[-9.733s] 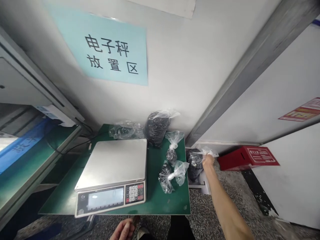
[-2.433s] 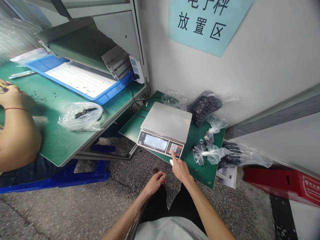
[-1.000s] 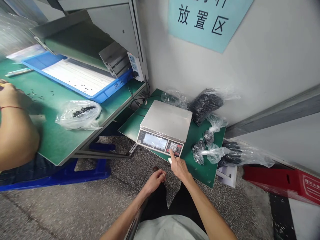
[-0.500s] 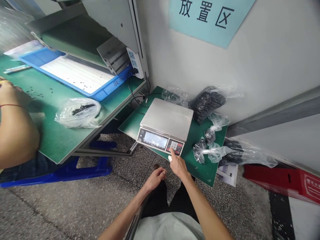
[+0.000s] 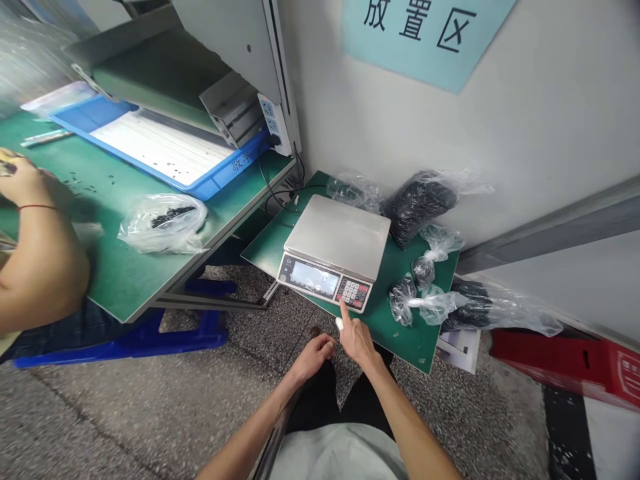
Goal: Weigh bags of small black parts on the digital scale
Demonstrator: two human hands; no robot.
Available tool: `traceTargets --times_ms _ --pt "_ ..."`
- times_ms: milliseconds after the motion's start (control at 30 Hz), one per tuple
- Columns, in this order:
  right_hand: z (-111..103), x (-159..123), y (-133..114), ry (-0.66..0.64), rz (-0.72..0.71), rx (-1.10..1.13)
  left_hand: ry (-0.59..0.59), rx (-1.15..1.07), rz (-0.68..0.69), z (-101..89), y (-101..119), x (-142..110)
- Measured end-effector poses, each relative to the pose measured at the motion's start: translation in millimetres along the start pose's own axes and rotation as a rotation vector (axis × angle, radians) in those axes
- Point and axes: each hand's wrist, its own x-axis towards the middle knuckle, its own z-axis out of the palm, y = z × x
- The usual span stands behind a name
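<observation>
Right hand (image 5: 356, 340) is partly open, index finger stretched out and the rest folded, with nothing visible in its grasp; its tip is at the lower edge of the keypad (image 5: 353, 293) on the scale (image 5: 337, 237), actual contact uncertain. That scale stands on the small green desk (image 5: 405, 343), left of two knotted bags (image 5: 425, 303). Figures on its display (image 5: 314, 277) are unreadable. Left hand (image 5: 313, 357) is loosely curled, its contents hidden. The pale-blue sign (image 5: 415, 60) reads "放置区", its top cut off. Characters on the blue tray (image 5: 225, 175) are unclear; the red box (image 5: 565, 360) has lettering cropped at the frame edge.
</observation>
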Motion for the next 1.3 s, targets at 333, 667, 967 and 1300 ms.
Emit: traceTargets --times_ms 333,667,967,1300 --pt "-9.6 2.0 -0.6 -0.024 0.024 -0.017 0.007 -0.003 -0.016 -0.5 8.0 -1.5" --pt "-3.8 2.6 -4.5 -0.007 0.074 0.064 0.012 0.004 -0.018 -0.9 6.4 0.2" --pt "-5.8 1.5 -3.0 -0.015 0.053 0.064 0.002 0.011 -0.013 -0.2 5.0 -1.0" --pt "-7.2 2.3 -5.7 -0.003 0.108 0.102 0.014 0.006 -0.018 2.6 1.1 -0.5"
